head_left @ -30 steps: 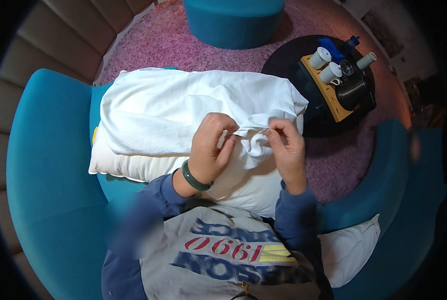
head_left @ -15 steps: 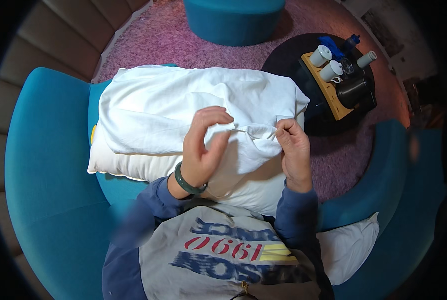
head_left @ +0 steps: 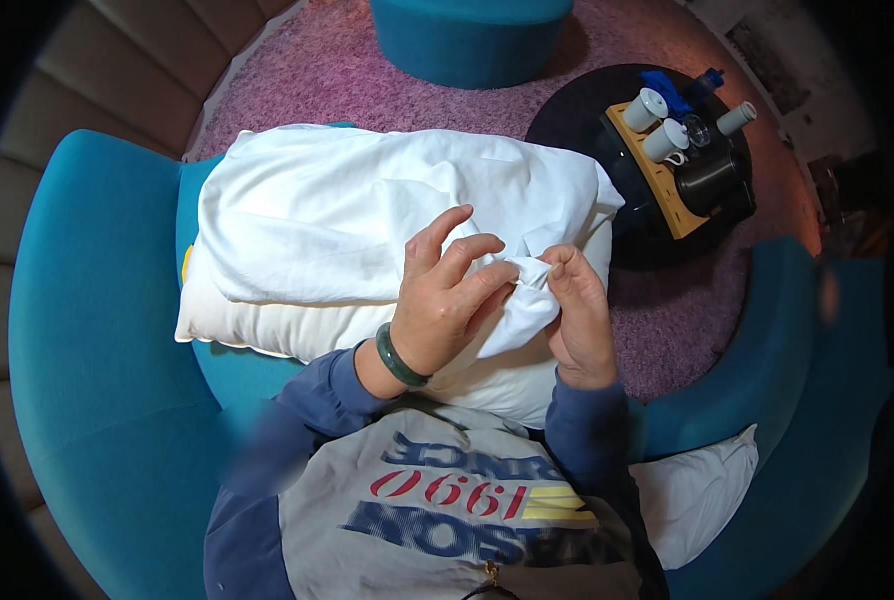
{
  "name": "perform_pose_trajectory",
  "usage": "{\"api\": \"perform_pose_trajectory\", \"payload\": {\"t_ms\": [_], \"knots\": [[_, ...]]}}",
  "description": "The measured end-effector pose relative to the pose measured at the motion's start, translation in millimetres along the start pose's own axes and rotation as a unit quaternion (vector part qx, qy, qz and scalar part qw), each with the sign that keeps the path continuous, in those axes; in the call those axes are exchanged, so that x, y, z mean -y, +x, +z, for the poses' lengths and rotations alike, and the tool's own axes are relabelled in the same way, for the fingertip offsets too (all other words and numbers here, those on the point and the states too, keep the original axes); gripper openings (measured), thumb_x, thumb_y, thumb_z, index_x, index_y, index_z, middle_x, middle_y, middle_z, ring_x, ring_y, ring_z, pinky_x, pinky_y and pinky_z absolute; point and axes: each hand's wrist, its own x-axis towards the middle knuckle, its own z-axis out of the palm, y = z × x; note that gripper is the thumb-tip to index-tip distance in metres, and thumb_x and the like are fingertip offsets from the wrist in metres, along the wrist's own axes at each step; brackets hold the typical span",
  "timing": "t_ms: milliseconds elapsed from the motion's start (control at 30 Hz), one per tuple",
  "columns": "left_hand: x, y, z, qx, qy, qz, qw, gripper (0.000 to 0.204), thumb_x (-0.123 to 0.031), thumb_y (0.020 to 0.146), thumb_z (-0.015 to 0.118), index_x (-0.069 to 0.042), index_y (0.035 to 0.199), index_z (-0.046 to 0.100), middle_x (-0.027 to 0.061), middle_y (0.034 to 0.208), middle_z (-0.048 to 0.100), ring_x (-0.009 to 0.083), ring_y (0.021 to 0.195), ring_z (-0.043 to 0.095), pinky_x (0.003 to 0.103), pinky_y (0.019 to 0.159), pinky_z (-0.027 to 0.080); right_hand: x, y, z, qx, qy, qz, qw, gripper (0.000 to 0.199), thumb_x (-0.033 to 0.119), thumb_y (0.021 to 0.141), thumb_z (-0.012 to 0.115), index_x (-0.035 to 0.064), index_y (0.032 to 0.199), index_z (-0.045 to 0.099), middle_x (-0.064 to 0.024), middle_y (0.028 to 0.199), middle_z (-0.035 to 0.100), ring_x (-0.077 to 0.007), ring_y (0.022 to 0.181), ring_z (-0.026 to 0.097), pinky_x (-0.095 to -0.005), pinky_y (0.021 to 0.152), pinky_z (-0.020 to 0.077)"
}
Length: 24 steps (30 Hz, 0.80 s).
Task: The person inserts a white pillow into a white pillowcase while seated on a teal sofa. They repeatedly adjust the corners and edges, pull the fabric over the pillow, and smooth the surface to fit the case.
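Note:
A white cloth point(head_left: 317, 190), about the size and shape of a pillowcase, is spread in loose folds over a cream-white pillow point(head_left: 257, 325). Its near right part is gathered up into a small bunch. My right hand point(head_left: 582, 320) pinches the edge of that bunch between thumb and forefinger. Against the same bunch, from the left side, my left hand point(head_left: 447, 310) holds the edge with its lowest visible finger; the other fingers stand raised and apart. Its thumb is mostly hidden under the hand. A dark green bangle point(head_left: 399, 362) circles my left wrist.
Beneath the pillow is a teal rounded sofa point(head_left: 97, 330), with another white pillow point(head_left: 702, 500) at lower right. A round dark table point(head_left: 567, 115) bears a wooden tray point(head_left: 657, 190), white lidded cups and a dark kettle point(head_left: 712, 180). Beyond lie a pinkish rug point(head_left: 307, 75) and a teal stool point(head_left: 472, 40).
My left hand has moved right, from being open beside the cloth edge to touching the bunch near my right fingers. My right hand keeps its pinch, and the bunch is tighter.

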Motion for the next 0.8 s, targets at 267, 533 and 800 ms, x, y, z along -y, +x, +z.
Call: {"api": "perform_pose_trajectory", "payload": {"t_ms": [267,533,800], "knots": [[11,0,-4,0.002,-0.086,-0.019,0.996,0.029,0.0,0.071,0.079,-0.009,0.094,0.063,0.0078,0.106,0.065,0.0399,0.12,0.053,0.049,0.103,0.043,-6,1,-7,-0.062,0.047,0.017,0.997,0.015,0.022,0.104,0.059,0.0078,0.11,0.06,0.0036,0.098,0.061,-0.0034,0.089,0.055,-0.0204,0.082,0.0469],[4,2,1,-0.03,-0.004,0.038,0.999,0.033,-0.002,0.068,0.082,-0.012,0.096,0.068,0.0022,0.101,0.065,0.037,0.122,0.052,0.047,0.101,0.044,-7,2,-1,-0.042,0.01,0.015,0.999,0.014,0.021,0.104,0.059,0.0078,0.109,0.061,0.0046,0.094,0.059,-0.0023,0.085,0.053,-0.0189,0.08,0.0447],[8,0,3,-0.011,0.0,0.038,0.999,0.035,0.005,0.067,0.078,-0.011,0.096,0.067,0.0036,0.1,0.064,0.0381,0.121,0.054,0.045,0.097,0.045,-7,2,3,-0.051,0.002,0.015,0.999,0.014,0.021,0.103,0.06,0.0081,0.108,0.061,0.0057,0.093,0.058,-0.0017,0.085,0.051,-0.0186,0.079,0.0431]]}}
